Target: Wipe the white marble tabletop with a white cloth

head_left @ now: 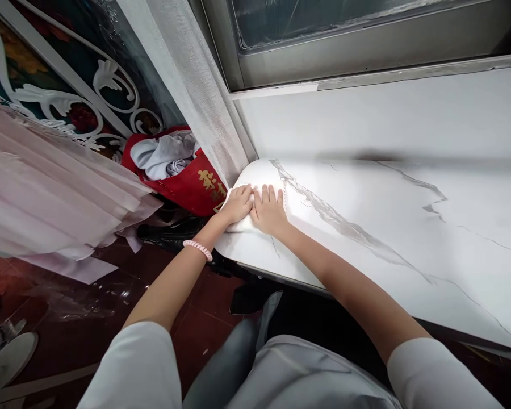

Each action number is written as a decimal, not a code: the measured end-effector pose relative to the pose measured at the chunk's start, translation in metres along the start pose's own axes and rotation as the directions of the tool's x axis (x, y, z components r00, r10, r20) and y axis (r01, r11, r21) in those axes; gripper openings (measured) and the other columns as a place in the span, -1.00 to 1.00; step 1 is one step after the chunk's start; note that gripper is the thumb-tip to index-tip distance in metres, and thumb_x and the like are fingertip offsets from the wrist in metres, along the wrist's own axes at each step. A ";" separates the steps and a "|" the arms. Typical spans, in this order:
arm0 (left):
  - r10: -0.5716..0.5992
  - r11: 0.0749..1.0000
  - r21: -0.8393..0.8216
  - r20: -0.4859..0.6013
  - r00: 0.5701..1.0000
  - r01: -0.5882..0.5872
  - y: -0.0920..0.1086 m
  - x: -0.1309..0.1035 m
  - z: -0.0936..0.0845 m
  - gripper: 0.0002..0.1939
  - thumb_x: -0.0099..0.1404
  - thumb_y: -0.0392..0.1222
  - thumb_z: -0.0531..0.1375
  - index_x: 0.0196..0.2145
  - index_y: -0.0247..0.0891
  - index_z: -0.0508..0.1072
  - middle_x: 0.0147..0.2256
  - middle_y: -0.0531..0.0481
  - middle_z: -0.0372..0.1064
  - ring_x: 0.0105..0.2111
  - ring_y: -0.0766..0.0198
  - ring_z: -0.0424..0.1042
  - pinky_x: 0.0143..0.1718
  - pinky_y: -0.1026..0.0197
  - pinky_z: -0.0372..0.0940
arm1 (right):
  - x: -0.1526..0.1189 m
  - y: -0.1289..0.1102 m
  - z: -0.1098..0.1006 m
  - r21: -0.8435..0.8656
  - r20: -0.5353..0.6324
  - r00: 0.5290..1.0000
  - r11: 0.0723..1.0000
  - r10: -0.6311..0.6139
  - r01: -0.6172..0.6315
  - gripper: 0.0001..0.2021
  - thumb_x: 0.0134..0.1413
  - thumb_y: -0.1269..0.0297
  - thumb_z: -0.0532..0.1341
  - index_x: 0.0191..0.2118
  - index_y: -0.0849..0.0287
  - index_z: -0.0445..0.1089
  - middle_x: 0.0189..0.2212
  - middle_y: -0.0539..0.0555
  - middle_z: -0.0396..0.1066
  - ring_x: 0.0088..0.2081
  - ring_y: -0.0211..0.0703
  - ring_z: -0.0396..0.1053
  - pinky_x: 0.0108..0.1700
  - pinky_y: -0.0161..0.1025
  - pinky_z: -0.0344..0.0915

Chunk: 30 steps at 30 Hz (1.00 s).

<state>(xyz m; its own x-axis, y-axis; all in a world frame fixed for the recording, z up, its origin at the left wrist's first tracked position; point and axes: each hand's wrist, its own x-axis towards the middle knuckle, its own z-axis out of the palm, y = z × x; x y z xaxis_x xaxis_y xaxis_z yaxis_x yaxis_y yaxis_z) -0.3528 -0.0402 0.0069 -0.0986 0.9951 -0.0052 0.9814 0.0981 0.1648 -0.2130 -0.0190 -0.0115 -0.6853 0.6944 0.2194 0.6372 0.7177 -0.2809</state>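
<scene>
Both of my hands press flat on a white cloth [241, 225] at the left end of a white marble-patterned table [357, 199]. My left hand [238, 203] lies toward the table's rounded corner, its fingers stretched over the cloth. Beside it, almost touching, my right hand [268, 210] rests with its fingers spread. The cloth is thin and pale, and the hands cover much of it. A pink coiled band [198, 249] circles my left wrist.
A red bag [183, 184] with pale folded fabric [168, 153] stands left of the table. A white curtain [191, 74] hangs by the corner. Pink draped fabric [51, 182] is at far left. A window frame [344, 68] runs above the wall behind the table.
</scene>
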 end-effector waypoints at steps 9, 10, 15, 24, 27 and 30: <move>0.073 0.981 0.182 -0.068 0.995 -0.060 0.080 -0.095 0.013 -0.46 0.25 -0.30 -0.02 0.19 -0.39 0.25 0.24 -0.30 0.15 0.27 -0.02 0.09 0.33 -0.14 -0.16 | -0.113 0.012 -0.026 0.003 -0.010 0.994 0.995 -0.104 0.105 -0.42 0.30 0.19 -0.11 0.34 0.39 0.04 0.36 0.37 -0.07 0.37 0.23 -0.19 0.33 0.23 -0.25; 0.076 0.984 0.169 -0.082 0.994 -0.062 0.089 -0.103 0.017 -0.45 0.25 -0.30 -0.02 0.20 -0.39 0.24 0.26 -0.29 0.13 0.28 -0.03 0.06 0.33 -0.14 -0.16 | -0.125 0.016 -0.030 0.005 -0.015 0.994 0.994 -0.111 0.111 -0.42 0.30 0.19 -0.11 0.34 0.38 0.05 0.36 0.34 -0.07 0.38 0.21 -0.19 0.34 0.22 -0.25; 0.057 0.997 0.063 -0.093 0.994 -0.052 0.116 -0.101 0.029 -0.40 0.27 -0.33 -0.07 0.27 -0.36 0.16 0.33 -0.20 0.00 0.34 0.01 -0.07 0.34 -0.19 -0.23 | -0.132 0.042 -0.043 0.035 0.027 0.998 0.998 -0.048 0.047 -0.43 0.25 0.24 -0.07 0.33 0.33 0.08 0.36 0.28 -0.04 0.38 0.11 -0.16 0.35 0.18 -0.24; 0.051 0.999 0.005 -0.188 0.981 -0.051 0.118 0.032 0.026 -0.49 0.35 -0.32 -0.11 0.23 -0.33 0.21 0.26 -0.17 0.14 0.29 0.12 0.06 0.34 -0.08 -0.17 | -0.014 0.113 -0.040 0.051 -0.060 0.983 0.984 0.173 -0.170 -0.50 0.20 0.41 -0.12 0.21 0.32 0.23 0.29 0.22 0.15 0.33 0.07 -0.01 0.33 0.04 -0.12; 0.060 0.998 -0.007 -0.228 0.972 -0.063 0.120 0.074 0.028 -0.52 0.37 -0.32 -0.10 0.19 -0.31 0.28 0.23 -0.15 0.20 0.26 0.13 0.12 0.33 -0.03 -0.12 | 0.009 0.135 -0.038 0.030 -0.103 0.970 0.975 0.221 -0.219 -0.51 0.23 0.37 -0.12 0.21 0.30 0.23 0.28 0.25 0.14 0.32 0.08 0.01 0.31 0.07 -0.09; 0.086 0.996 -0.017 -0.237 0.968 -0.092 0.124 0.107 0.031 -0.53 0.37 -0.31 -0.09 0.18 -0.27 0.30 0.23 -0.12 0.22 0.25 0.14 0.14 0.32 -0.04 -0.11 | 0.027 0.157 -0.037 -0.002 -0.121 0.961 0.968 0.248 -0.250 -0.50 0.25 0.36 -0.13 0.24 0.29 0.21 0.29 0.26 0.13 0.33 0.08 0.00 0.31 0.08 -0.09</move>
<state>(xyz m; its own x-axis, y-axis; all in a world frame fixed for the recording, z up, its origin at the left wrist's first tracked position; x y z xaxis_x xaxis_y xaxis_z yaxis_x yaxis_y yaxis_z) -0.2366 0.0784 -0.0039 -0.0504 0.9686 0.2433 0.9834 0.0057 0.1811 -0.1182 0.1140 -0.0148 -0.4576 0.8520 0.2545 0.7892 0.5210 -0.3252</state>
